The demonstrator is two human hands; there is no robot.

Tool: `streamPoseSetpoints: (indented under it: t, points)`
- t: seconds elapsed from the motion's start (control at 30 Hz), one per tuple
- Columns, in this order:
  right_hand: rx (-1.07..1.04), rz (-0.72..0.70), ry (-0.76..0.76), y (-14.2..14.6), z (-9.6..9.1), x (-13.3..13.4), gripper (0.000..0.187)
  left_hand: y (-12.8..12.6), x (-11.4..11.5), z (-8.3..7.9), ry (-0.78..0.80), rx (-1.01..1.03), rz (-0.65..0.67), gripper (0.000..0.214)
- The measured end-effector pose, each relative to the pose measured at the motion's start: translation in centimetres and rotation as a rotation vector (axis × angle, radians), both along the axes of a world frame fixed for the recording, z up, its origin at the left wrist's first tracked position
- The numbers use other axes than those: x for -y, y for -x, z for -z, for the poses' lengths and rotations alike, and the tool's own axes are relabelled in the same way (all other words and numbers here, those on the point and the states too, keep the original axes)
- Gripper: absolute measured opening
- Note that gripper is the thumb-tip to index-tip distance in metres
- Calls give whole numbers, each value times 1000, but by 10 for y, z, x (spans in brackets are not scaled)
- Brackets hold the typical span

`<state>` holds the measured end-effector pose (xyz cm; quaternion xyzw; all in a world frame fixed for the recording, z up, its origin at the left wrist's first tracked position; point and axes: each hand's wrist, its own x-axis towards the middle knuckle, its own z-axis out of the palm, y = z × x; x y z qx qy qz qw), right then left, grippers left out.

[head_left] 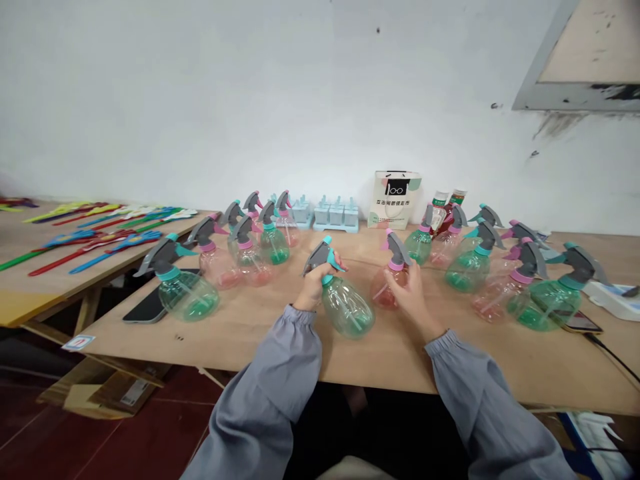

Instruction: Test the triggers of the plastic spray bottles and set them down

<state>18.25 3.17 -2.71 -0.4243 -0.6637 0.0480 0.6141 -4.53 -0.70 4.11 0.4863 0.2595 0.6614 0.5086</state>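
Observation:
My left hand point(316, 281) is wrapped round the neck and trigger head of a green spray bottle point(349, 308), which tilts with its base toward the right. A pink spray bottle point(384, 288) with a grey and pink head stands just beyond it. The fingers of my right hand point(407, 288) close round the side of that pink bottle. Left of my hands, another green spray bottle point(187, 293) stands near the table edge. Several more pink and green spray bottles stand in groups on both sides.
Pale blue moulds point(336, 217) and a printed paper bag point(395, 200) stand along the wall. Two red bottles point(440, 212) are beside the bag. One phone point(145, 303) lies at left, a cabled phone point(583, 323) at right. Colourful long toys point(95, 250) cover the left table.

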Motion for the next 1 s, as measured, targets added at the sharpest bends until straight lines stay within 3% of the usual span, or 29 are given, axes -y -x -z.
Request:
streamPoseSetpoints:
  t: [0.13,0.3,0.47,0.63,0.8,1.0]
  points:
    - [-14,-8,2,-2,3,0,38,-3,3,-3,17,-10,108,22]
    - [-12,-16,17,-1,5,2,37,-1,5,-6,16,17,74,14]
    - [-15,-15,41,-1,4,2,36,-2,5,-5,23,41,74,24]
    - [-28,-38,67,-1,5,3,38,-2,4,-5,37,90,103,9]
    - [-44,-52,98,-3,6,3,40,-4,4,-5,2,103,81,21]
    - [-48,-64,90,-3,6,2,40,1,-9,1,101,140,92,12]
